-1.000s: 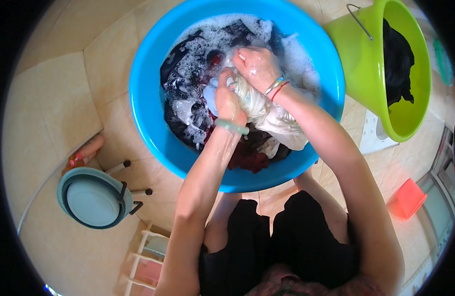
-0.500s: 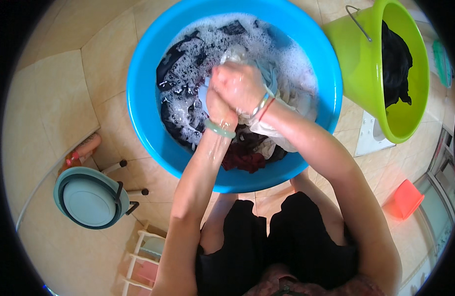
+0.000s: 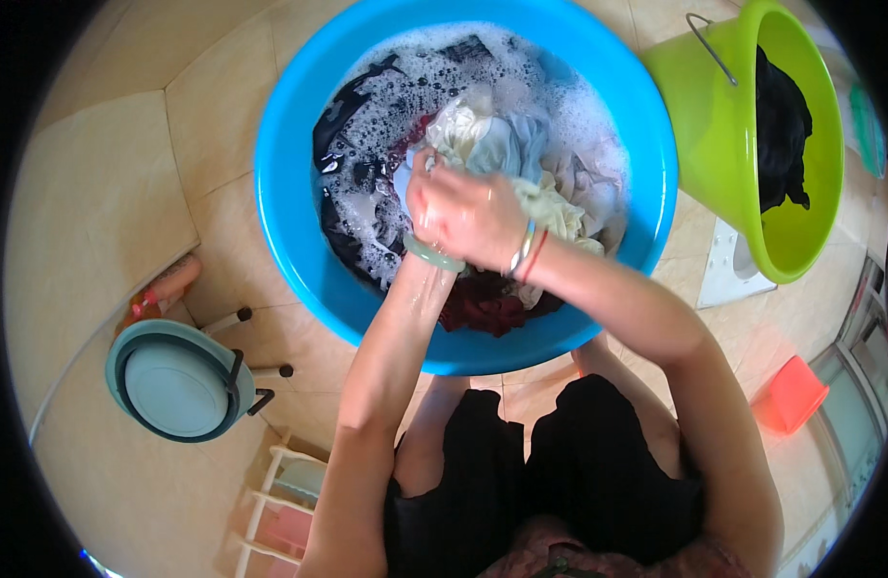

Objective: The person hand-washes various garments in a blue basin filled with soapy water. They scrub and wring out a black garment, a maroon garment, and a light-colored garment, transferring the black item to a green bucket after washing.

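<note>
In front of me stands a large blue tub (image 3: 277, 207) of sudsy water and soaked clothes. My right hand (image 3: 478, 214), with thin bracelets at its wrist, is closed and slightly blurred, pressed over my left hand (image 3: 423, 223). A green bangle (image 3: 432, 253) circles my left wrist; that hand is closed too, its fingers mostly covered by the right. Both grip a wet pale garment (image 3: 509, 144), white and light blue, spreading out beyond and beside them. Dark clothes (image 3: 343, 111) float at the tub's left side. A dark red cloth (image 3: 487, 306) lies at the near side.
At the upper right a lime-green bucket (image 3: 694, 125) tilts, with black cloth (image 3: 781, 135) inside. A red plastic container (image 3: 791, 393) is on the floor at right. A grey-green basin (image 3: 174, 385) stands at left, above a white rack (image 3: 261, 520). Bottles (image 3: 169, 281) stand by the wall.
My right hand has moved slightly down and toward me across the left. More of the pale garment now shows beyond the hands. The whole view has shifted slightly.
</note>
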The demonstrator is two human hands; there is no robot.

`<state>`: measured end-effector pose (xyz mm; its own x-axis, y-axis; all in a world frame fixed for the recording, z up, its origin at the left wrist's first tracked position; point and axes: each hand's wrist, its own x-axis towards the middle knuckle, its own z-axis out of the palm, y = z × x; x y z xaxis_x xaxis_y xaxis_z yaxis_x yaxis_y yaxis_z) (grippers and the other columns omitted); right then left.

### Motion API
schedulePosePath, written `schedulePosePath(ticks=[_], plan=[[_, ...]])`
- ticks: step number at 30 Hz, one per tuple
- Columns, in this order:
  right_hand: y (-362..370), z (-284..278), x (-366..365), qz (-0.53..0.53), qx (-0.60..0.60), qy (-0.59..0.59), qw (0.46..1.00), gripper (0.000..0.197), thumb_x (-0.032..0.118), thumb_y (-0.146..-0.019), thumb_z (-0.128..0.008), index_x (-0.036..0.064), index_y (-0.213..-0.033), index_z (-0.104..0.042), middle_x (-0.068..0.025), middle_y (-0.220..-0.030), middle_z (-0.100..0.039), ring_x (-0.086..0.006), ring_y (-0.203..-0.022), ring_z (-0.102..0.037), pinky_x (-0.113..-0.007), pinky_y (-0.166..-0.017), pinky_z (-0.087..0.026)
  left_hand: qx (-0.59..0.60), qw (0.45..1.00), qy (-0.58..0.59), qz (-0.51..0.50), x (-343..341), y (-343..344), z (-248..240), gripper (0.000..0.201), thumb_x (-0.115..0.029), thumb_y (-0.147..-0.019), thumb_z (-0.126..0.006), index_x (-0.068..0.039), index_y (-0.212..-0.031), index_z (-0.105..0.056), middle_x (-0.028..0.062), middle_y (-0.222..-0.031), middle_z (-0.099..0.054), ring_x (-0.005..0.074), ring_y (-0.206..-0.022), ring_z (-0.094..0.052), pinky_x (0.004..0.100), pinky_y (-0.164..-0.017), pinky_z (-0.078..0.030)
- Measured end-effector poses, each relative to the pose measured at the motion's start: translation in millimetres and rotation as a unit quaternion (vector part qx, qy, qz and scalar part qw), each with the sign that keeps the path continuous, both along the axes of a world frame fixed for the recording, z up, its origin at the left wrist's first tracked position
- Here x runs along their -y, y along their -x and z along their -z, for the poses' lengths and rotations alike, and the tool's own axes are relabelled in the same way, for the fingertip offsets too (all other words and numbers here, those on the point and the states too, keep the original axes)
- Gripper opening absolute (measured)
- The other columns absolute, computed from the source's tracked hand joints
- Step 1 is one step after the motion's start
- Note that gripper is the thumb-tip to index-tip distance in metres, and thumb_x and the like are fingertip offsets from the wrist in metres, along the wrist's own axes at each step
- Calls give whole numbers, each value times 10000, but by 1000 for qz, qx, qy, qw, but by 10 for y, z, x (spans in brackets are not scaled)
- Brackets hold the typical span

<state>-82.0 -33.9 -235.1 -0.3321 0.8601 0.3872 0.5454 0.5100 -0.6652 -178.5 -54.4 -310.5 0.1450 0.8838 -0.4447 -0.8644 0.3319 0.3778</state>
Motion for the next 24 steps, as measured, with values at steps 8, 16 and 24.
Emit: schedulePosePath(ticks=[8,16,24], plan=[[-928,573,-811,279,-194,338,878,260,284,-962,-589,73,-824,-654,-56,-670,-666,-138,-617,-606,-291,-599,-482,-113,979,167,13,-567,-324,-665,473,-453,-994,-483,-30,-1165,-607,110,-1166,-651,230,-1080,-614,354,-978,-464],[-1036,846,-519,103,136,249,953,326,115,-892,-583,159,-1214,-558,-190,-1008,-649,-372,-918,-655,-431,-746,-539,-277,957,63,62,-545,-327,-164,449,15,-931,-579,-30,-1370,-502,106,-1316,-564,183,-1161,-556,290,-962,-462],[-555,448,-386,-34,-115,121,985,204,76,-823,-601,127,-1019,-627,-93,-938,-562,-280,-864,-614,-358,-747,-531,-21,994,85,59,-694,-44,68,489,-247,-919,-657,-63,-1336,-481,108,-1238,-576,246,-1120,-569,370,-969,-463]])
